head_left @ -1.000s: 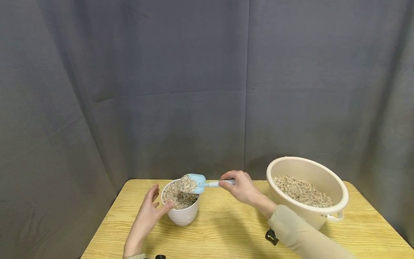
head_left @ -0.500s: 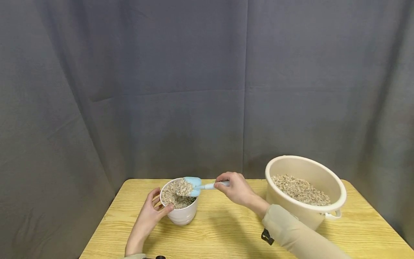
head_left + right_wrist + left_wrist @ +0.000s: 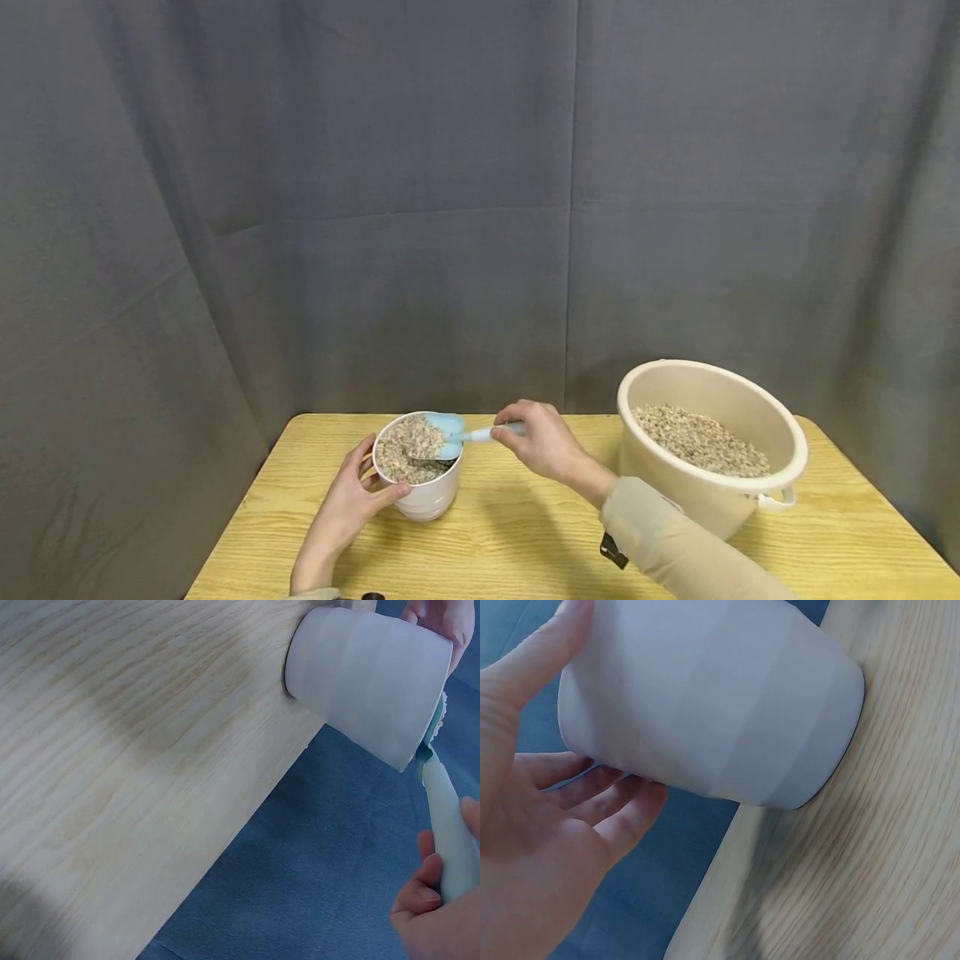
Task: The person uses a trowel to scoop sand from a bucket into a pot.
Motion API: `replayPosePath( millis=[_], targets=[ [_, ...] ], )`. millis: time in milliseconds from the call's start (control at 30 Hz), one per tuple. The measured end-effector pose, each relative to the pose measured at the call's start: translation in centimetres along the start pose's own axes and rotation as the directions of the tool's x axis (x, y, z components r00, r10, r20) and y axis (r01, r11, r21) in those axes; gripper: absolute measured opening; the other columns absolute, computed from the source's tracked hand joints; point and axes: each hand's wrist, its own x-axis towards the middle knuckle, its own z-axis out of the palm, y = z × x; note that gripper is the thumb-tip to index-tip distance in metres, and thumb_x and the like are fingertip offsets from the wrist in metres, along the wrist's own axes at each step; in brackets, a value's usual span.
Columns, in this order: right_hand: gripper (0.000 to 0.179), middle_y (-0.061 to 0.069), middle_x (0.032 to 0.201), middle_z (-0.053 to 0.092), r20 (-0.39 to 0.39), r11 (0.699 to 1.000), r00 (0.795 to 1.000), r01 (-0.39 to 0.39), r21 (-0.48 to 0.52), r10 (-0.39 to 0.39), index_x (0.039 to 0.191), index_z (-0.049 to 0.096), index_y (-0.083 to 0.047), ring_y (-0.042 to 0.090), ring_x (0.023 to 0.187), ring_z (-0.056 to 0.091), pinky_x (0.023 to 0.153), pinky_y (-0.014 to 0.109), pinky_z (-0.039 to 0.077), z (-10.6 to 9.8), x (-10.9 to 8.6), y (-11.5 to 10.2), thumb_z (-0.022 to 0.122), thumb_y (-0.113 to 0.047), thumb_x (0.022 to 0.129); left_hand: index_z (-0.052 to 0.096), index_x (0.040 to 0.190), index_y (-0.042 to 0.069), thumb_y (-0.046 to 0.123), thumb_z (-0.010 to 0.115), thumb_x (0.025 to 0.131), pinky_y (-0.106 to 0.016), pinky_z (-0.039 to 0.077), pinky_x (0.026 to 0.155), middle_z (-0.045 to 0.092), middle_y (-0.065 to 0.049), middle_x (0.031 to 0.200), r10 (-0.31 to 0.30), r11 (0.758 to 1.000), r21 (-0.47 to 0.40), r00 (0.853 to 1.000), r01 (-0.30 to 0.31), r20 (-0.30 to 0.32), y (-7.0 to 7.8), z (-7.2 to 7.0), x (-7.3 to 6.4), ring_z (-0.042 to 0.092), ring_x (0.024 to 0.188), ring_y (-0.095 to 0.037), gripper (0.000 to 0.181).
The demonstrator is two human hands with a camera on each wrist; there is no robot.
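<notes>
A white flowerpot (image 3: 426,503) filled with tan gravel stands on the table at left of centre in the head view. My left hand (image 3: 351,500) holds it from the left, thumb at the near rim and fingers along the side. In the left wrist view several fingertips (image 3: 649,791) meet the pot wall. My right hand (image 3: 543,443) grips the handle (image 3: 448,832) of a light blue hand shovel (image 3: 452,425). The shovel's blade lies over the pot's opening, with a heap of gravel (image 3: 425,437) at its front end.
A large cream bucket (image 3: 637,483) part full of gravel (image 3: 701,442) stands on the right, its white handle (image 3: 776,500) hanging at the side. Underneath is a wooden table (image 3: 510,554). Grey curtain (image 3: 450,208) hangs close behind the table's far edge.
The shovel has come down and slightly left into the pot's opening, its heap now close to the gravel there. My left fingers and thumb have closed in on the pot.
</notes>
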Motion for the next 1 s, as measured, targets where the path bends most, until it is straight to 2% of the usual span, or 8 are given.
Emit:
replayPosePath(
  millis=[400, 700, 833, 1000],
  targets=[
    [0.008, -0.006, 0.079, 0.061, 0.013, 0.982, 0.989, 0.146, -0.122, -0.146, 0.091, 0.075, -0.011, 0.008, 0.066, 0.053, 0.059, 0.025, 0.047, 0.0, 1.1, -1.4, 0.075, -0.019, 0.087, 0.024, 0.151, 0.000, 0.015, 0.085, 0.078, -0.041, 0.049, 0.099, 0.028, -0.027, 0.149, 0.004, 0.999, 0.046, 1.000, -0.003, -0.007, -0.2, -0.1, 0.2, 0.045, 0.127, -0.045, 0.096],
    [0.004, -0.003, 0.078, 0.063, 0.031, 0.930, 0.960, 0.278, -0.239, -0.279, 0.085, 0.075, -0.011, 0.010, 0.066, 0.056, 0.056, 0.024, 0.048, -1.1, 1.6, -2.9, 0.077, -0.015, 0.085, 0.026, 0.151, 0.003, 0.018, 0.085, 0.077, -0.042, 0.049, 0.099, 0.032, -0.025, 0.149, -0.010, 0.999, 0.042, 1.000, 0.011, -0.004, -0.4, -0.1, 0.3, 0.047, 0.126, -0.044, 0.096],
    [0.004, -0.001, 0.079, 0.064, 0.077, 0.914, 0.951, 0.310, -0.261, -0.301, 0.085, 0.075, -0.009, 0.012, 0.067, 0.058, 0.057, 0.025, 0.050, -1.9, 1.8, -3.5, 0.076, -0.013, 0.085, 0.025, 0.151, 0.003, 0.019, 0.085, 0.078, -0.043, 0.048, 0.099, 0.029, -0.025, 0.150, -0.015, 0.999, 0.050, 1.000, 0.016, -0.008, 0.0, -0.2, 0.0, 0.045, 0.127, -0.044, 0.095],
    [0.004, 0.001, 0.079, 0.066, 0.136, 0.908, 0.945, 0.323, -0.266, -0.297, 0.087, 0.076, -0.006, 0.013, 0.067, 0.059, 0.057, 0.024, 0.050, -3.1, 1.9, -4.3, 0.075, -0.010, 0.085, 0.025, 0.151, 0.004, 0.020, 0.084, 0.079, -0.043, 0.048, 0.100, 0.029, -0.023, 0.151, -0.024, 0.999, 0.045, 1.000, 0.024, -0.003, 0.2, -0.2, -0.1, 0.044, 0.129, -0.043, 0.095]
  ],
)
